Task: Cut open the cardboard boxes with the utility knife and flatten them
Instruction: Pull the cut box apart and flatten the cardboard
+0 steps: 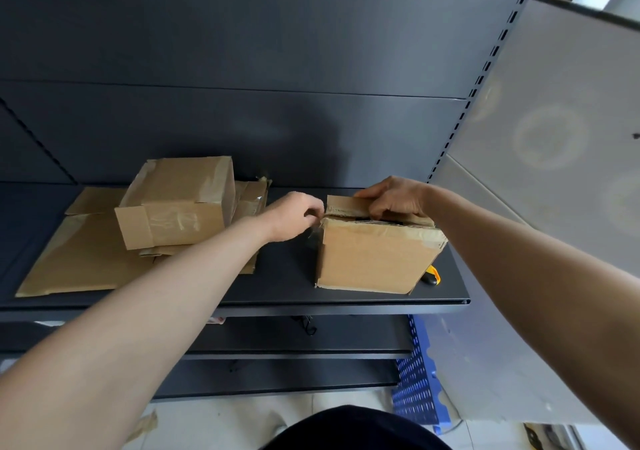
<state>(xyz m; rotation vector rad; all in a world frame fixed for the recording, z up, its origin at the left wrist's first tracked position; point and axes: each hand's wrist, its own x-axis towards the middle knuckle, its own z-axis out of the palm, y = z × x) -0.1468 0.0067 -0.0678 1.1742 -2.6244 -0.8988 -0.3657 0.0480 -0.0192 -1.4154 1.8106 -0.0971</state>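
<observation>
Right hand (394, 196) curled over the raised top flap (346, 205) of the box (370, 259), fingers hooked down over the flap's near edge and gripping it. Left hand (294, 215) at the same box's top left corner, fingers bent inward and pinching at the edge there, just beside the flap's left end; contents of that pinch too small to tell. Both forearms reaching forward from the lower corners of the view, the box between them and directly under the two hands, upright near the right end of the shelf (277, 286). Behind it all, a dark back panel (242, 68), with a pale grey side panel (554, 137) leaning in from the right. On the shelf's left half, apart from both hands, sheets of flattened cardboard (79, 259) lying flat, and on top of them a second box (176, 207), taped and slightly tipped. Below the shelf at the right, a blue perforated panel (415, 373). Smallest, the utility knife (431, 276), yellow and black, lying on the shelf just beside the box's lower right corner, partly hidden behind it, below the right wrist and in neither hand.
</observation>
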